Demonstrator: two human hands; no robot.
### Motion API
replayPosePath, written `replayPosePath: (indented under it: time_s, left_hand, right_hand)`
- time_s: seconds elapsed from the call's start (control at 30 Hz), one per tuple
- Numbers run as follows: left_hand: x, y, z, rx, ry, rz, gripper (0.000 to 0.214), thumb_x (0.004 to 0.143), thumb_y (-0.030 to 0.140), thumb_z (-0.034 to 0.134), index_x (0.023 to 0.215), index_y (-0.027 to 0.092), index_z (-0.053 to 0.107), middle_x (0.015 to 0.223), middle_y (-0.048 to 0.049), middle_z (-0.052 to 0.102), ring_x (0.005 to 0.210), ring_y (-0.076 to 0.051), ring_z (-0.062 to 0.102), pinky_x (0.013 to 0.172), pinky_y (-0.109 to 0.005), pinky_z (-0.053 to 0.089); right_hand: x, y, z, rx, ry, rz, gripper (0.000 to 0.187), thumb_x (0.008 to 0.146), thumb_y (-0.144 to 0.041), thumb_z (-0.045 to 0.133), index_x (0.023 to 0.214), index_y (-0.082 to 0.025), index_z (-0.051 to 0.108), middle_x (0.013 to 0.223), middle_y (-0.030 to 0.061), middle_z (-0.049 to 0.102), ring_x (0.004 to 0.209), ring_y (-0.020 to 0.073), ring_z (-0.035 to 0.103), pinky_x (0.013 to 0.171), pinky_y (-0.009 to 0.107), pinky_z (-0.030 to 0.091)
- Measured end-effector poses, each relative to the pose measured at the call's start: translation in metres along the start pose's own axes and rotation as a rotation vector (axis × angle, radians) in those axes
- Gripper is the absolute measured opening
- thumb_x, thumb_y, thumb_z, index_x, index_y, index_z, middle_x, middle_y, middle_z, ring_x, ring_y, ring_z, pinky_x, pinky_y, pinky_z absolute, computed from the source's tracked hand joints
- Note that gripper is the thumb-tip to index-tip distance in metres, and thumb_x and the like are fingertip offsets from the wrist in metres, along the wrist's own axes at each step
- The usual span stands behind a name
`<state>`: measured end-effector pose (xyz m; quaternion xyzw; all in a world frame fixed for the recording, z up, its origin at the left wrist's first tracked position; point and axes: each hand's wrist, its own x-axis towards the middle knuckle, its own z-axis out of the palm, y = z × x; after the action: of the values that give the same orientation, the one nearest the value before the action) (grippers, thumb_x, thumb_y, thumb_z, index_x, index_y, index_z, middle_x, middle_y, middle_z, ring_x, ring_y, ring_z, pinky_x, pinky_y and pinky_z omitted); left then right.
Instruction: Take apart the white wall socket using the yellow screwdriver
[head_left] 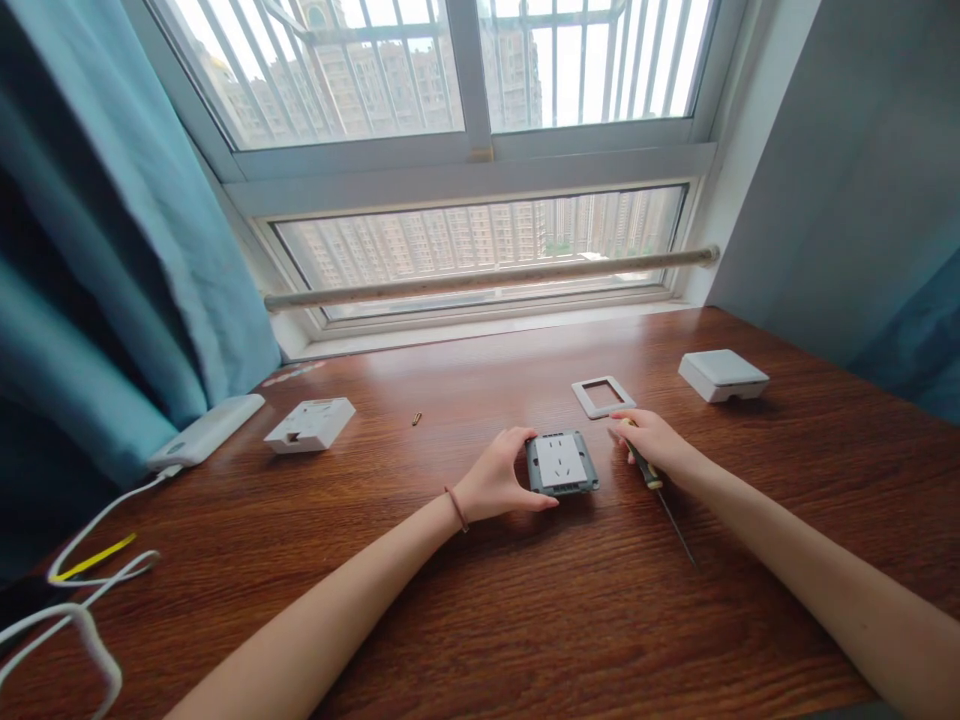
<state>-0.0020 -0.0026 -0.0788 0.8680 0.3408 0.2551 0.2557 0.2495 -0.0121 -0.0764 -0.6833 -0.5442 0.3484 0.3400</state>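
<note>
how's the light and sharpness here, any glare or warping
Head view: daylight comes through the window, with sky patches washed out white; head view: pale sheen on the table near the sill; head view: socket slots legible, curtain softer; head view: wide-angle-looking stretch towards the edges.

Table [465, 630]: brown wood grain, shiny toward the far edge
Left side: oblong white device [214, 428], white cord [135, 491], notched white box [311, 426]
Middle: small brass-coloured piece [417, 419]
Right side: square white frame [582, 397], lying flat; smooth-topped white box [724, 374] farther right
</note>
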Motion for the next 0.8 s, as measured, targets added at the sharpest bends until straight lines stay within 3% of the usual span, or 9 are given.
replayPosePath:
  time_s: [0.17,0.33,0.57,0.8]
  left_hand:
    - [-0.001,-0.003,0.001,-0.001,0.002,-0.005,0.084,0.050,0.051,0.075,0.119,0.017,0.042,0.123,-0.0124,0.048,0.113,-0.028,0.046,0.099,-0.042,0.036]
    - [-0.001,-0.004,0.003,-0.002,-0.008,-0.014,0.085,0.050,0.054,0.074,0.119,0.018,0.042,0.126,-0.0141,0.044,0.118,-0.030,0.042,0.102,-0.043,0.032]
    - [-0.001,-0.005,0.005,0.029,-0.010,0.009,0.089,0.049,0.059,0.072,0.121,0.018,0.040,0.128,-0.0161,0.041,0.120,-0.031,0.038,0.103,-0.046,0.031]
    - [-0.001,-0.003,0.006,0.075,-0.035,0.047,0.087,0.055,0.058,0.070,0.124,0.017,0.037,0.128,-0.0174,0.042,0.123,-0.032,0.035,0.102,-0.049,0.029]
  right_hand:
    - [0.005,0.008,-0.010,-0.281,0.181,-0.174,0.034,0.070,-0.022,0.058,0.102,-0.013,0.056,0.074,0.0053,0.064,0.073,0.0193,0.058,0.071,0.029,0.042]
    - [0.023,0.024,-0.028,-0.475,0.267,-0.212,0.016,0.071,-0.027,0.060,0.081,-0.015,0.064,0.082,0.0103,0.067,0.080,0.0232,0.060,0.072,0.030,0.042]
    - [0.043,0.043,-0.050,-0.636,0.306,-0.274,0.022,0.075,-0.029,0.058,0.086,-0.013,0.067,0.091,0.0130,0.068,0.089,0.0244,0.061,0.078,0.030,0.042]
    - [0.048,0.049,-0.053,-0.723,0.305,-0.319,0.024,0.078,-0.030,0.055,0.090,-0.014,0.067,0.093,0.0121,0.068,0.090,0.0241,0.061,0.079,0.030,0.042]
